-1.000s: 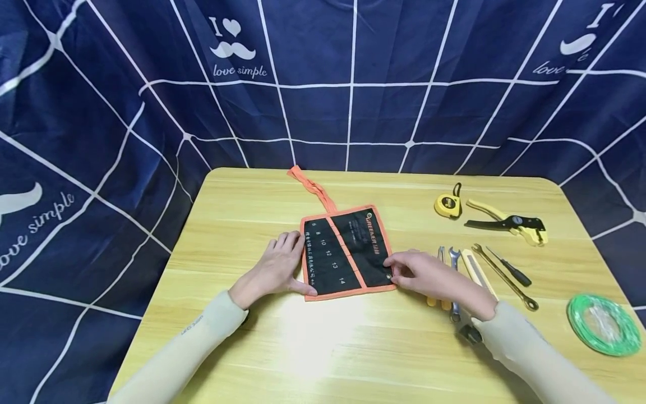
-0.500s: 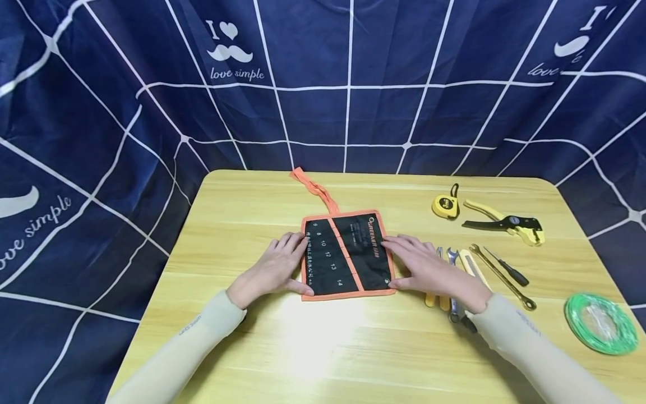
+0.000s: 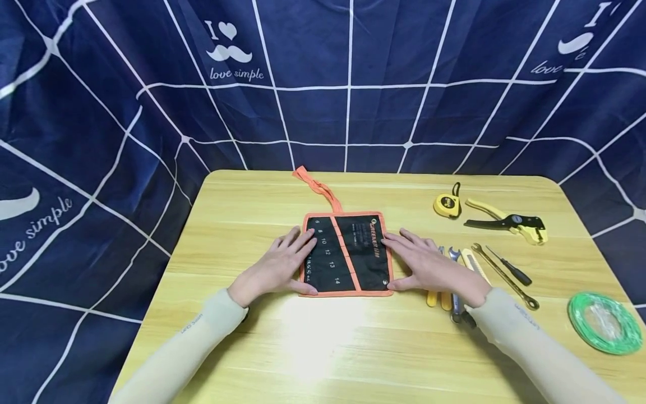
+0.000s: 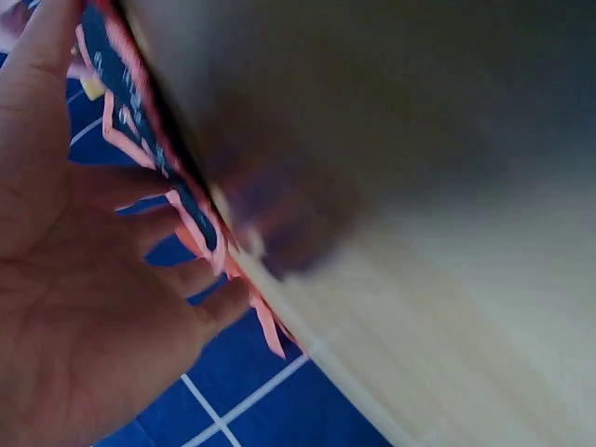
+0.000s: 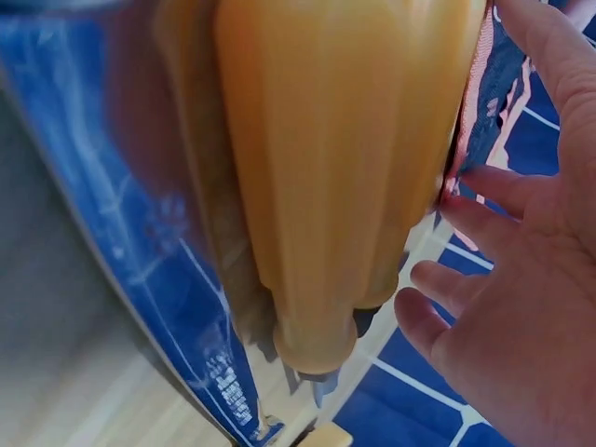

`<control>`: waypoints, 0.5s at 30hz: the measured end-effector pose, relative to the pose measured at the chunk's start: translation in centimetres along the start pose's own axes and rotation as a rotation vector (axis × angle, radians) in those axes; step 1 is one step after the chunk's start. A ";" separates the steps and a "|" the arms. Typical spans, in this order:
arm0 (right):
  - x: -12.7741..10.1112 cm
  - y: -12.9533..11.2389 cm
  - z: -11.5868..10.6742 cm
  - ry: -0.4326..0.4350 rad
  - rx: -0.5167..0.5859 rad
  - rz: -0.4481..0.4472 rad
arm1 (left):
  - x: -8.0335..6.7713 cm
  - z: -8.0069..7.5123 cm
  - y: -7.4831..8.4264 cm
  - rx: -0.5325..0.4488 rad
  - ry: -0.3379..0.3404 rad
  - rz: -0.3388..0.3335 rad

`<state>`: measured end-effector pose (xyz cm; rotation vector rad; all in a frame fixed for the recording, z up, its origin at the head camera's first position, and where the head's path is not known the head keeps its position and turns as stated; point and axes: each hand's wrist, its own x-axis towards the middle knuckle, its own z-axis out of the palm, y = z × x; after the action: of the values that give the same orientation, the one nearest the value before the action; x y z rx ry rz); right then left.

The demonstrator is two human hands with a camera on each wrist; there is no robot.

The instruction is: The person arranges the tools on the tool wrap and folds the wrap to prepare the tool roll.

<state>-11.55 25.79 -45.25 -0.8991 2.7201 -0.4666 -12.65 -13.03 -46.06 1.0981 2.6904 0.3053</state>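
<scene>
A black tool pouch with orange trim lies flat in the middle of the wooden table, its orange strap trailing toward the back. My left hand lies flat beside it, straight fingers resting on its left edge, thumb at the near left corner. My right hand lies flat on the other side, fingertips touching the right edge. The left wrist view shows my palm against the pouch edge. In the right wrist view a yellow tool handle fills the frame beside my right hand.
Right of the pouch lie wrenches, a screwdriver and yellow-handled tools, partly under my right wrist. Farther back are a tape measure and yellow-black cutters. A green wire coil sits near the right edge. A blue curtain surrounds the table.
My right hand left the pouch's near right corner and now lies flat along its right edge. My left fingers slid forward onto the left edge. The pouch looks flatter.
</scene>
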 end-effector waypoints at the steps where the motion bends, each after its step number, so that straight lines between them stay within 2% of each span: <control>1: -0.1 0.0 0.0 0.001 0.005 0.002 | 0.2 0.1 0.2 0.002 0.013 0.019; 4: -0.3 0.1 0.0 -0.002 0.024 0.009 | 0.8 0.3 0.6 0.017 0.030 0.056; 6: -0.5 0.1 0.0 -0.008 0.045 0.016 | 1.1 0.3 0.8 0.022 0.011 0.048; 11: -1.1 0.0 -0.2 -0.001 0.097 0.036 | 1.7 0.3 1.0 -0.016 -0.084 -0.039; 15: -1.8 0.0 -0.6 0.053 0.127 0.062 | 2.0 0.5 0.8 -0.028 -0.094 -0.089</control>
<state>-10.35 26.98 -44.46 -0.7785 2.7203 -0.6514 -13.33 -11.02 -46.58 0.9574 2.6340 0.2683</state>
